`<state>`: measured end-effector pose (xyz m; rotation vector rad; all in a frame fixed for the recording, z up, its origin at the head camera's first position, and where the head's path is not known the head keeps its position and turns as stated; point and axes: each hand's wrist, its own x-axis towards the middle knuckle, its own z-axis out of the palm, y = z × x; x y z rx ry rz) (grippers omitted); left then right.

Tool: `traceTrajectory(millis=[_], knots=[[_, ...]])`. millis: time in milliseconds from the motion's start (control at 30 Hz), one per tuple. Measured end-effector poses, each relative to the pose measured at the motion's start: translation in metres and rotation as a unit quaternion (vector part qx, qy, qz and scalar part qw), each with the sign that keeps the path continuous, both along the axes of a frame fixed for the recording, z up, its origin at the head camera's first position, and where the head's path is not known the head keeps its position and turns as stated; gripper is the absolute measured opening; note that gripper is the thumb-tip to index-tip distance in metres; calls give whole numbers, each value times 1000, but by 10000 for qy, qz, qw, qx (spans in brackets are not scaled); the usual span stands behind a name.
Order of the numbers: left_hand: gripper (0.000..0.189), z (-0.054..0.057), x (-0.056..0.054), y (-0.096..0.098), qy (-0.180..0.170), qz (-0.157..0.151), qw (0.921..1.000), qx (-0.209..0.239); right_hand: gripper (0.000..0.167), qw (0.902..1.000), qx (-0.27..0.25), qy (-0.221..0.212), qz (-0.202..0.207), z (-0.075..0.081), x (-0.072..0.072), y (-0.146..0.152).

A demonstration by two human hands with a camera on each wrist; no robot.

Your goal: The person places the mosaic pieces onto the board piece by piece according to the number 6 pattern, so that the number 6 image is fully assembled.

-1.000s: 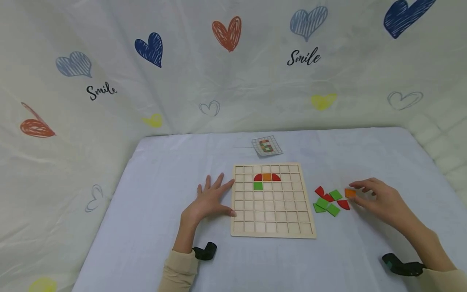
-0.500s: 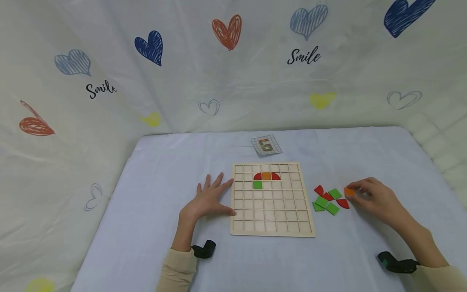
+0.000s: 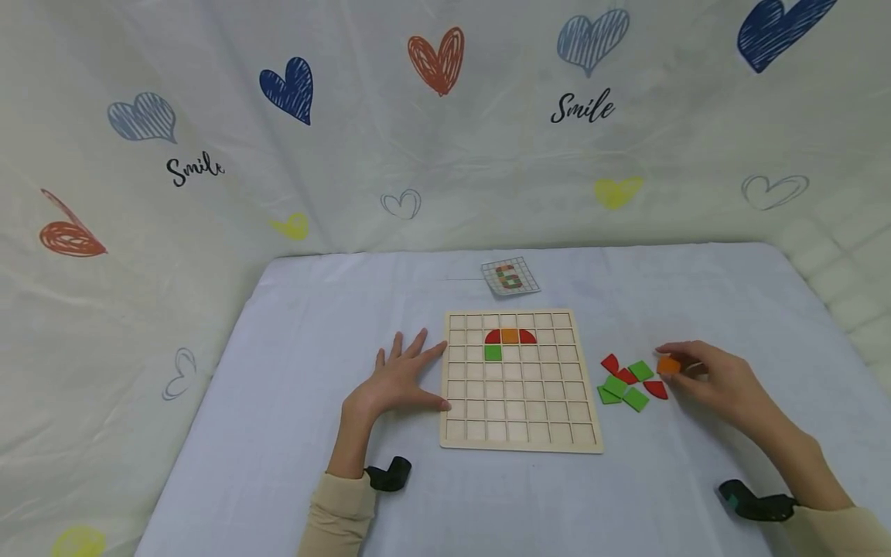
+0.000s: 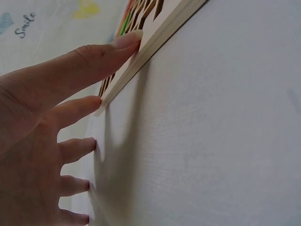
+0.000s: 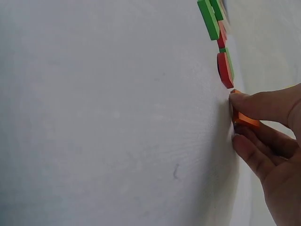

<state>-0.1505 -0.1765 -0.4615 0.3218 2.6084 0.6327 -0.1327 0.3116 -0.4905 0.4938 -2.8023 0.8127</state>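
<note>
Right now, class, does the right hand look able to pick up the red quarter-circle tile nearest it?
Probably yes: the red quarter-circle tile lies close to the right hand, with nothing seen on top. The orange square tile that hand pinches may need setting down first.

1. A white-covered table (image 3: 522, 503) is carrying everything.
2. A wooden grid board (image 3: 522, 447) is lying flat near the middle.
3. A small printed card (image 3: 510, 278) is lying askew just beyond the board's far edge.
4. Four green squares (image 3: 636, 400) and three red pieces (image 3: 656, 390) are lying clustered near the board's right edge; one green square is overlapping another, though which others are touching is too small to tell.
</note>
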Motion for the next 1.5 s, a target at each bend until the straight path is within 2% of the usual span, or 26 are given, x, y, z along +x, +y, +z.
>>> traceTrajectory(millis=[167,367,633,1033,1333,1500], knots=[[99,0,0,0,-9,1,10000,-30,43,10000,-21,75,14,1,0,0],[99,0,-1,0,-46,-11,10000,-12,34,9987,-127,-465,-168,5,0,1],[99,1,0,0,-39,-35,10000,65,38,9935,-209,-1050,-375,11,0,-4],[99,2,0,1,-68,-19,10000,47,40,9897,-521,-1302,-278,23,-1,-29],[99,3,0,1,-70,16,10000,65,32,9928,-513,-1086,2,26,-7,-50],[99,2,0,1,-87,-5,9999,76,32,9927,-408,-1135,82,26,-11,-62]])
